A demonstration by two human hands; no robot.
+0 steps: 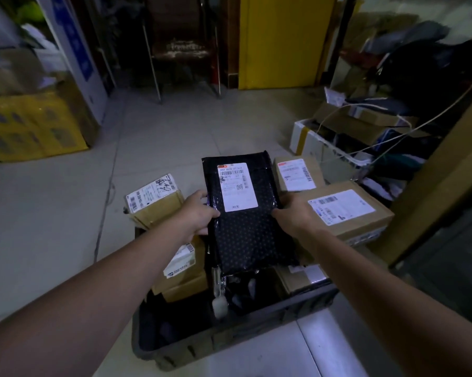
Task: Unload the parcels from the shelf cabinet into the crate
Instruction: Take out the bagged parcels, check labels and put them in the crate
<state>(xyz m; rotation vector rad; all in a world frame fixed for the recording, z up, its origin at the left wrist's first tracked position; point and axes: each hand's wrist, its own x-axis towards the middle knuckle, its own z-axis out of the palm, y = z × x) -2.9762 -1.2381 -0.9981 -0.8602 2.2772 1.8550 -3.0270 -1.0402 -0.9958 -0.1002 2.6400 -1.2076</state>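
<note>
Over the crate on the floor, both hands hold a black mailer flat, label up. The left hand grips its left edge, thumb on top and fingers curled under. The right hand grips the right edge likewise. Labelled boxes crowd the crate on both sides of the mailer. Whether the mailer touches them, I cannot tell.

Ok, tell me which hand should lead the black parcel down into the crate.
Left, probably. Both hands grip the black parcel, the left hand on its left edge, the right hand on its right. The crate shows a dark open gap near-left, while a large cardboard box crowds the right side.
</note>
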